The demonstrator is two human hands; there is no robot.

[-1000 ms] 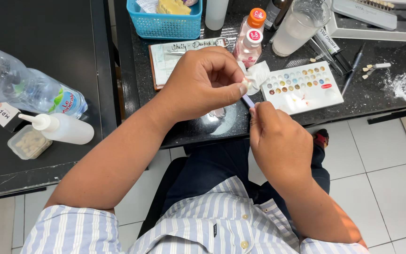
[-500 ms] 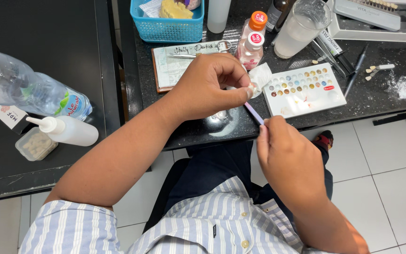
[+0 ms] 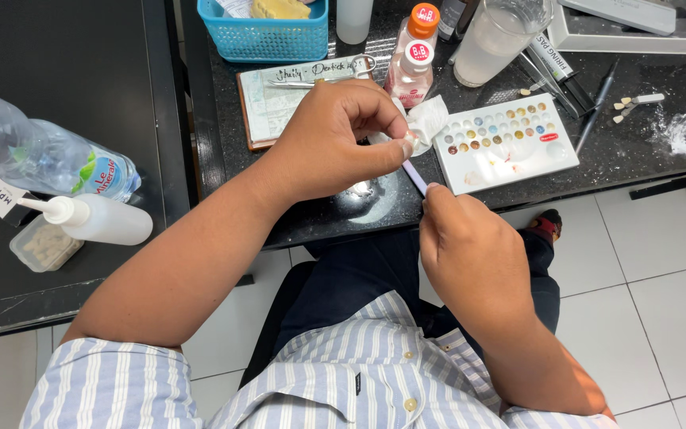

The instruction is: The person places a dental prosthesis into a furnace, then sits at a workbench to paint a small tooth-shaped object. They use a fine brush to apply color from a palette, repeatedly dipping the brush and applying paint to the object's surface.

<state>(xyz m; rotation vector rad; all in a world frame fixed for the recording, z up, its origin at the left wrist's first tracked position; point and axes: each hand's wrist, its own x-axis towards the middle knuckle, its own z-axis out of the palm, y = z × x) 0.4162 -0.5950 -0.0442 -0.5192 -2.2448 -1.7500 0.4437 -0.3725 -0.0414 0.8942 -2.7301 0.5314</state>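
1. Lilac thin stick [image 3: 415, 176] sits pinched in my right hand [image 3: 470, 254], just in front of the white palette [image 3: 510, 151].
2. My left hand [image 3: 335, 143] closes its fingertips on a white tissue [image 3: 426, 119] beside that palette, over the black counter [image 3: 375, 206].

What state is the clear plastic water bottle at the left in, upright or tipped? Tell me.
Tipped. The clear plastic water bottle lies on its side on the black counter, beside a white squeeze bottle that lies flat too.
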